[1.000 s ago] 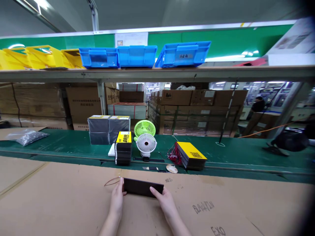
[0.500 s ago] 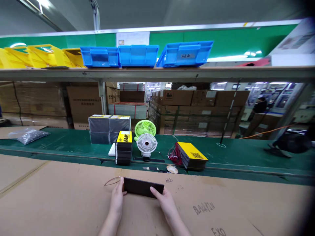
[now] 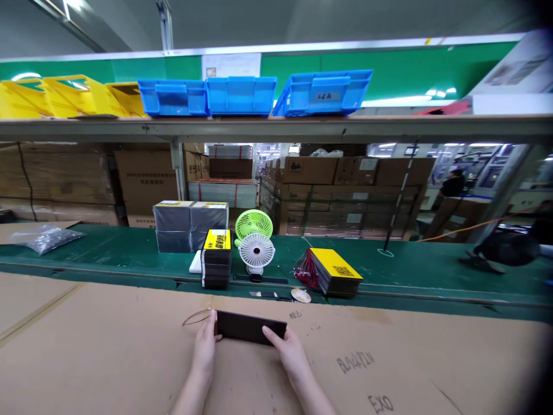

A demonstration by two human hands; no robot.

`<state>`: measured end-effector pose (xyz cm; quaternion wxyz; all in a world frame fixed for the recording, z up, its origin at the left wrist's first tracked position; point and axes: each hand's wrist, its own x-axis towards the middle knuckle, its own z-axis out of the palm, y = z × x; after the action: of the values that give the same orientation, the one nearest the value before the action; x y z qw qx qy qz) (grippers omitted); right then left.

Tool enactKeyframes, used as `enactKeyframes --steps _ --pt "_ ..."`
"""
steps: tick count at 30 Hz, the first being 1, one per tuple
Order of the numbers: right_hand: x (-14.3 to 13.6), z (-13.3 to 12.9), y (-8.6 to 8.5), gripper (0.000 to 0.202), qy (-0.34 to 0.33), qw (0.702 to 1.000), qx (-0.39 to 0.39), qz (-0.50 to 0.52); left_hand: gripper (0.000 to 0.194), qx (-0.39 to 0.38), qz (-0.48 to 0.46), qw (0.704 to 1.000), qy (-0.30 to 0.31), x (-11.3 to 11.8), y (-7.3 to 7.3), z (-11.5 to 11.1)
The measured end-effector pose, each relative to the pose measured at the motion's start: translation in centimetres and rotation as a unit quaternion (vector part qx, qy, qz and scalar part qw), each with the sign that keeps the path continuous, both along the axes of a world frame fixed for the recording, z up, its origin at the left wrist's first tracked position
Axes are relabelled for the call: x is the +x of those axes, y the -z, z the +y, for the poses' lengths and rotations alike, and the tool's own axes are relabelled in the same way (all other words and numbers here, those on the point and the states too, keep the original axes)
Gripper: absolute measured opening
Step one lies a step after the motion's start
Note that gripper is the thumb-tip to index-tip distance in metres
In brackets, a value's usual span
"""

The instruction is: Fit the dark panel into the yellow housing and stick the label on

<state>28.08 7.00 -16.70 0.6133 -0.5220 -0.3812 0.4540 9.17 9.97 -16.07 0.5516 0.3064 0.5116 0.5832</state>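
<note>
Above cardboard [image 3: 129, 346], hands [image 3: 204, 348] [image 3: 292, 351] hold a black panel [image 3: 242, 327].

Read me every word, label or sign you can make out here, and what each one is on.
"EXO": handwritten on the cardboard sheet.
"BLACKPIN", middle letters unsure: same sheet.
QR code, no words legible: right yellow-topped stack.
Too blurred or small to read: characters near the sheet's far edge, and on the left yellow-topped stack, rightmost blue bin and brown cartons.
Held black panel: no text visible.
</note>
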Motion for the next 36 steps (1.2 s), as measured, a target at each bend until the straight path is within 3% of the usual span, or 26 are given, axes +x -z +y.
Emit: enactKeyframes --steps 7,12,15,18,21,25,27,31,36 --pt "-0.2 -0.3 -0.5 0.051 -0.01 1.0 -0.008 -0.012 0.059 0.024 -0.015 1.0 0.013 -0.2 1.4 0.4" --pt "-0.3 -0.8 -1.1 0.052 0.017 0.998 0.012 -0.058 0.052 0.035 -0.002 0.999 -0.001 0.0 0.7 -0.3" --pt "0.5 0.2 -1.3 0.054 0.04 0.995 0.016 -0.084 0.048 0.014 0.021 1.0 0.01 0.2 0.4 -0.4" --pt "2.0 2.9 -2.3 0.056 0.086 0.986 0.058 -0.128 0.046 -0.012 0.045 0.999 0.004 0.3 0.4 -0.3" --pt "3.6 6.8 -4.4 0.052 0.115 0.955 0.11 -0.249 0.041 -0.003 0.041 0.999 0.017 0.6 0.3 -0.1" --pt "5.3 12.7 -8.0 0.055 0.126 0.845 0.111 -0.507 0.038 0.005 0.005 1.0 0.018 1.1 -0.1 0.0" --pt "5.7 15.4 -9.3 0.063 0.121 0.818 0.105 -0.552 0.036 0.006 -0.01 1.0 0.018 1.3 -0.4 0.0" --pt "5.9 19.3 -10.1 0.078 0.106 0.805 0.084 -0.577 0.033 0.02 -0.025 0.999 0.031 1.5 -0.4 0.3" --pt "6.0 21.2 -9.5 0.08 0.098 0.789 0.036 -0.606 0.028 0.025 -0.017 0.999 0.026 1.4 0.6 1.2"
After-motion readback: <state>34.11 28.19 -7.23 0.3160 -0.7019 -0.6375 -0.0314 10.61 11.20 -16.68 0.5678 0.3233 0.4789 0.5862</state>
